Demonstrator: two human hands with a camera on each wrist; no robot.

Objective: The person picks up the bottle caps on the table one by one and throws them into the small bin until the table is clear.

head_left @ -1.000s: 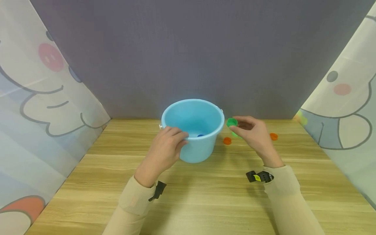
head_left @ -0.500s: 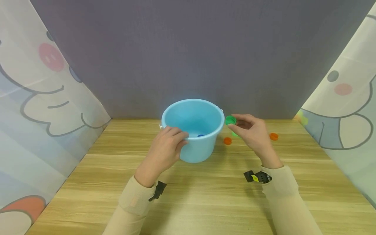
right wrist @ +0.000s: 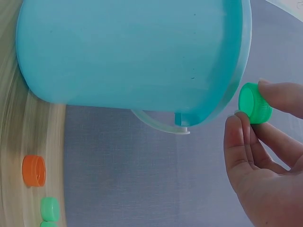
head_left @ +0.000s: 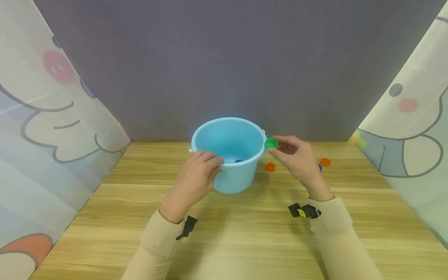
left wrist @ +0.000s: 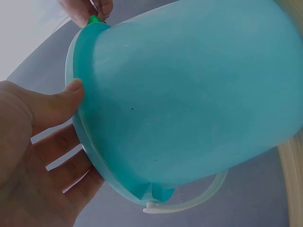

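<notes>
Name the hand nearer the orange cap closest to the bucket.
Right hand, above and right of the orange cap; left hand is farther left, gripping the bucket rim.

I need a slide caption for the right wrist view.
The right hand pinches a green cap near the rim of a blue bucket; an orange cap lies on the wood-grained table.

Soft, even light fills the head view, with pale glare on the near table (head_left: 241,251) and faint shadows; both wrist views look dimmer, cooler, slightly bowed.
</notes>
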